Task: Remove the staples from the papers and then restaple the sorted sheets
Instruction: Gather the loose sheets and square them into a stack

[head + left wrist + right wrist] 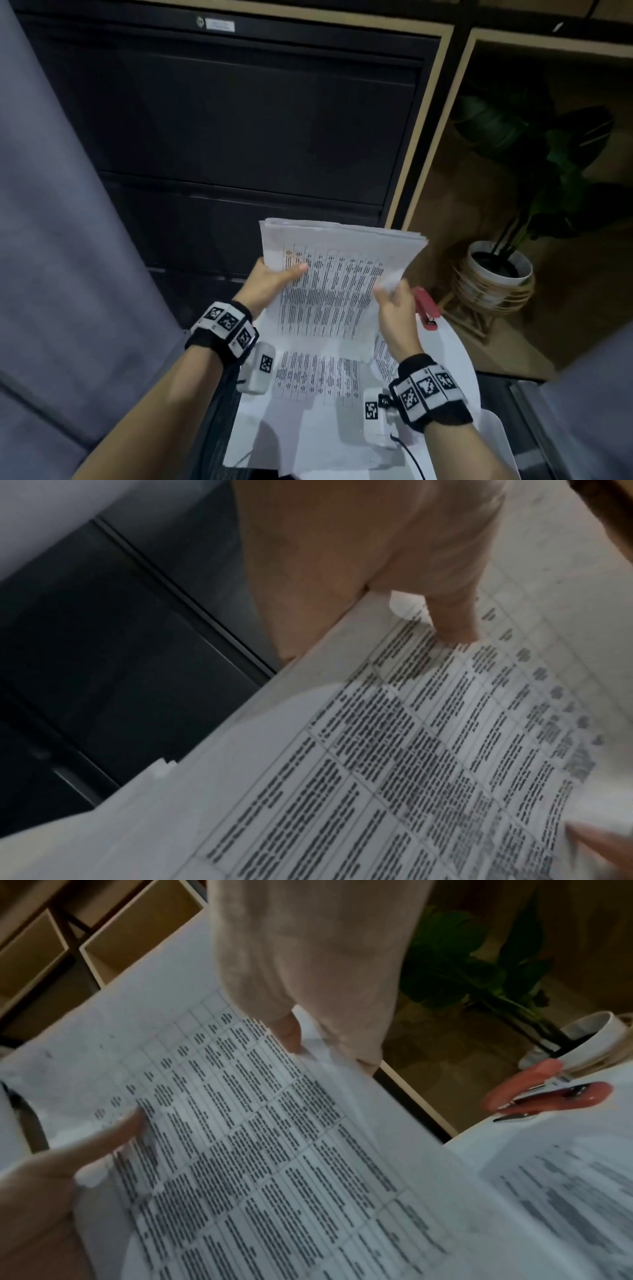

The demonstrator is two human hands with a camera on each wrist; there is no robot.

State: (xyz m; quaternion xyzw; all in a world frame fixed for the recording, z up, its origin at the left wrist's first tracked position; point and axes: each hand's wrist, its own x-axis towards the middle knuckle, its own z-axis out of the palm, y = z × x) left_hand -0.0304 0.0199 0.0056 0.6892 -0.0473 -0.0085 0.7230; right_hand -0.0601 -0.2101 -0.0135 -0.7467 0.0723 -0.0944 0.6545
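Both hands hold up a stack of printed table sheets [329, 274] above a small white table [459, 356]. My left hand [274, 277] grips the stack's left edge, thumb lying on the top page [428, 723]. My right hand [390, 294] pinches the right edge of the stack [240, 1123] between thumb and fingers. More printed sheets [318, 375] lie flat on the table under the lifted stack. A red stapler [426, 308] sits on the table's far right edge, just right of my right hand; the right wrist view also shows the stapler [548, 1096]. No staple is visible.
A dark filing cabinet [239, 137] stands right behind the table. A potted plant [503, 263] in a white pot sits on the floor at the right. Grey upholstery [51, 274] fills the left side. A black cable [411, 459] runs from the right wrist camera.
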